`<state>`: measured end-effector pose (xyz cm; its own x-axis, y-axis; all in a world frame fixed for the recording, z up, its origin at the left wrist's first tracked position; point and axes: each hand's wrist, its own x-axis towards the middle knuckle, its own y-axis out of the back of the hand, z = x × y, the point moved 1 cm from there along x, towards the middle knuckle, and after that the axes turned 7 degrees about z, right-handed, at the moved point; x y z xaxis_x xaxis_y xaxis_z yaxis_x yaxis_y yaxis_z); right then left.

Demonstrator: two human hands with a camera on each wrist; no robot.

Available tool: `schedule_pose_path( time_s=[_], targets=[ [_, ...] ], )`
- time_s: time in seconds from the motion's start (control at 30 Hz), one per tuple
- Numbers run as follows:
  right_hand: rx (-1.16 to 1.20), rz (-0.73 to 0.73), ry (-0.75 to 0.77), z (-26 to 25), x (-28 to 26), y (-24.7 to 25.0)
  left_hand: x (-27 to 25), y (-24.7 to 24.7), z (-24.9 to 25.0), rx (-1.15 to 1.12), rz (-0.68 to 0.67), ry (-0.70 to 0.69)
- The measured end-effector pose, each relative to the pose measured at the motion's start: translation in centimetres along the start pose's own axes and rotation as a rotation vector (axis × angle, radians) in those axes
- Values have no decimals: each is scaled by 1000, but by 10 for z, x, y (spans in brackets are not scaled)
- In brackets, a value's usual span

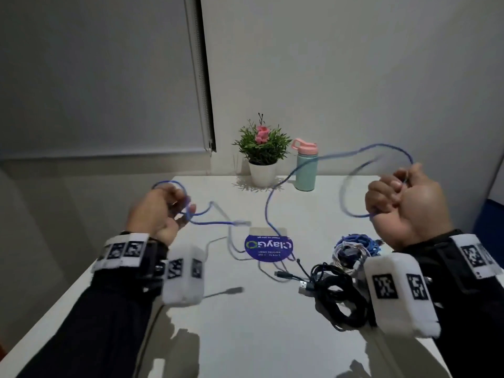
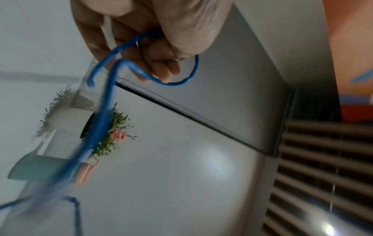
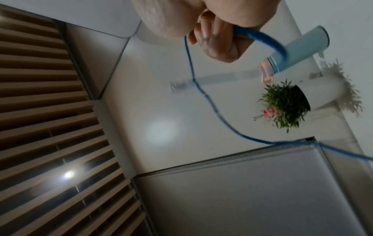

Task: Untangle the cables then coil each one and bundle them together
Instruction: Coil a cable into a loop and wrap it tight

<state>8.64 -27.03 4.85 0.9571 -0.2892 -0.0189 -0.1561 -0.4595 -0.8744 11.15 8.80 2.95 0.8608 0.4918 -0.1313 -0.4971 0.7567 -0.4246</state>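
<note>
A long blue cable (image 1: 268, 203) stretches between both hands above the white table (image 1: 245, 336). My left hand (image 1: 166, 211) is raised at the left with its fingers curled round a small loop of the blue cable (image 2: 177, 83). My right hand (image 1: 401, 195) is a fist at the right and grips the blue cable (image 3: 260, 36), with a loop hanging beside it. Coiled black cables (image 1: 338, 298) lie at the front right. A bundle of blue and white cables (image 1: 354, 246) lies behind them. A grey cable end (image 1: 231, 290) lies near my left wrist.
A potted plant with pink flowers (image 1: 261, 151) and a mint bottle with a pink lid (image 1: 306, 167) stand at the table's back edge. A round blue sticker (image 1: 268, 246) lies mid-table. A wall and a blind are behind.
</note>
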Motion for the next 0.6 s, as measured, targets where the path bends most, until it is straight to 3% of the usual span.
schedule_pose_path(
  time_s=[0.03,0.1,0.2,0.3,0.4,0.47,0.53,0.6],
  targets=[
    [-18,30,19,-2,3,3,4,6,4,-140,-7,79],
    [-90,72,42,-2,9,7,8,12,9,-188,-30,78],
    [-331,58,23,16,11,7,-1,2,6,6,-49,-92],
    [-641,-59,62,39,4,5,-18,-15,-1,139,-124,-150],
    [-1344,-223,180,49,-4,7,-36,-28,-8,272,-269,-86],
    [-1734,-243,400,49,-10,5,-49,-36,-15,413,-393,-40],
    [-1700,-323,630,46,-27,-7,-60,-41,-26,583,-504,-24],
    [-1547,-524,755,44,-47,-22,-71,-46,-37,752,-591,-14]
  ],
)
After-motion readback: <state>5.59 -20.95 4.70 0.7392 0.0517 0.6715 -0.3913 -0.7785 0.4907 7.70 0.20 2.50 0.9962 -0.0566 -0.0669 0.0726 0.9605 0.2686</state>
